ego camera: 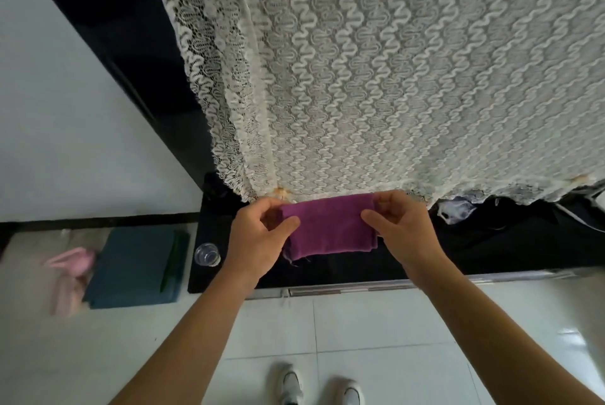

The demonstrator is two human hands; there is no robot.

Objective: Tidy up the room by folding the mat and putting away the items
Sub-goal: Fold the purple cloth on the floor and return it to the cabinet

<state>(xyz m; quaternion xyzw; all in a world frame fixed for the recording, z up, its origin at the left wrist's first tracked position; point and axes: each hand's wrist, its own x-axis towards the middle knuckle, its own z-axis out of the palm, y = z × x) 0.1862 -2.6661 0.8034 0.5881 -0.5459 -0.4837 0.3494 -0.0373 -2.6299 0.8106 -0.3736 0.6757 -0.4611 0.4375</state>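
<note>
A folded purple cloth [330, 228] is held in the air over a black glossy ledge [458, 251], just below the hem of a white lace curtain [393, 77]. My left hand [258, 234] pinches the cloth's left edge between thumb and fingers. Its right edge is gripped by my right hand [402, 224]. On the floor to the left lies a folded dark teal mat [134, 267] with a green layer showing at its right side.
A clear plastic cup [207, 254] stands on the ledge's left end. A pink cloth [70, 269] lies left of the teal mat on the white tiled floor [360, 332]. White items [456, 210] peek from under the curtain at right. My white shoes [322, 388] are below.
</note>
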